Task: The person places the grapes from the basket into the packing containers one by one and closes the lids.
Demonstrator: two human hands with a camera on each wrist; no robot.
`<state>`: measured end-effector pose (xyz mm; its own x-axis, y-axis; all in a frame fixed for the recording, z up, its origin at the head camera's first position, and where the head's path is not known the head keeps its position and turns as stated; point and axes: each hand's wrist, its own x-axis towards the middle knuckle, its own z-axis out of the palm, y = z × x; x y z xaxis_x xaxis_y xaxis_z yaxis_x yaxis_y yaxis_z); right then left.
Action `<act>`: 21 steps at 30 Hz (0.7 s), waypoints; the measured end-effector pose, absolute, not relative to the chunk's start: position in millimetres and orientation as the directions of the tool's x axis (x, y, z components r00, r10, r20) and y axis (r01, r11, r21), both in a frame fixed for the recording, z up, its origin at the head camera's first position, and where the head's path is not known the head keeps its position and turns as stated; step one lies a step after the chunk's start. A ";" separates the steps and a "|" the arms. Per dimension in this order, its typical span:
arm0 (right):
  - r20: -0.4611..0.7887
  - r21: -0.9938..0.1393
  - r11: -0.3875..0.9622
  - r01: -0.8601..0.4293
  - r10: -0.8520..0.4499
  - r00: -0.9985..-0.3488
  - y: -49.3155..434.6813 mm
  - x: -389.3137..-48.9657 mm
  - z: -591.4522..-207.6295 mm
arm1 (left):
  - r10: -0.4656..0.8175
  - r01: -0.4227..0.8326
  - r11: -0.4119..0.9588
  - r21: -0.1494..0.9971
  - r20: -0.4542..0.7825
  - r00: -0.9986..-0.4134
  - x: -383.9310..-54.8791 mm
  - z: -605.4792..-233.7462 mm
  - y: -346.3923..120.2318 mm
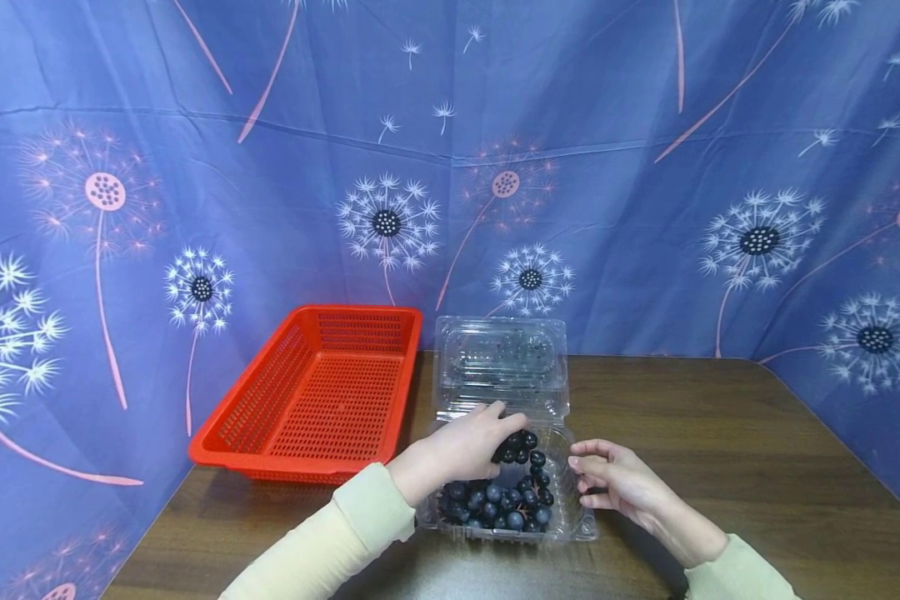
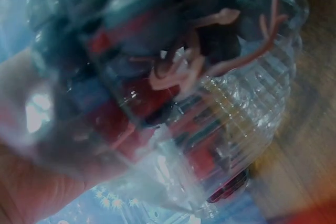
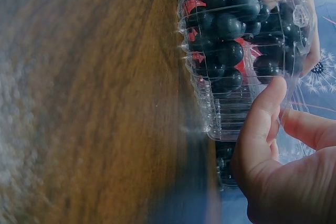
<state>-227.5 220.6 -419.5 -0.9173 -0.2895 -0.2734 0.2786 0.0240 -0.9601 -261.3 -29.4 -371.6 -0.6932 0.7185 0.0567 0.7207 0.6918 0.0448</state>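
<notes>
A clear plastic clamshell box (image 1: 581,529) stands on the table with its lid raised at the back. Dark grapes (image 1: 495,504) on reddish stems fill its front part. My left hand (image 1: 468,442) reaches in from the left, fingers curled over a bunch of grapes (image 1: 525,442) at the back of the box. The left wrist view is blurred, with grapes (image 2: 136,14) and a stem (image 2: 247,61) close to the lens. On the other side, my right hand (image 1: 622,483) pinches the box's right rim; its thumb (image 3: 262,124) lies against the clear wall in the right wrist view.
A red perforated plastic basket (image 1: 412,367) sits left of the box with nothing in it. The clear lid (image 1: 502,358) leans up toward a blue dandelion-print cloth (image 1: 622,208) hanging behind and at the sides. Brown wooden tabletop (image 1: 720,433) extends to the right.
</notes>
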 end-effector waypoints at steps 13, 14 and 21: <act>-0.256 -0.965 0.023 0.261 -0.298 -0.920 220.0 -228.2 -420.4 | 0.713 0.714 0.699 0.036 0.039 -0.700 -266.2 -379.1 -26.7; -0.257 -0.965 0.025 0.261 -0.296 -0.920 220.0 -228.2 -420.8 | 0.714 0.715 0.698 0.038 0.040 -0.699 -266.8 -379.7 -26.6; -0.254 -0.966 0.031 0.256 -0.297 -0.920 219.6 -227.5 -420.0 | 0.705 0.707 0.705 0.058 0.045 -0.708 -269.7 -381.5 -25.9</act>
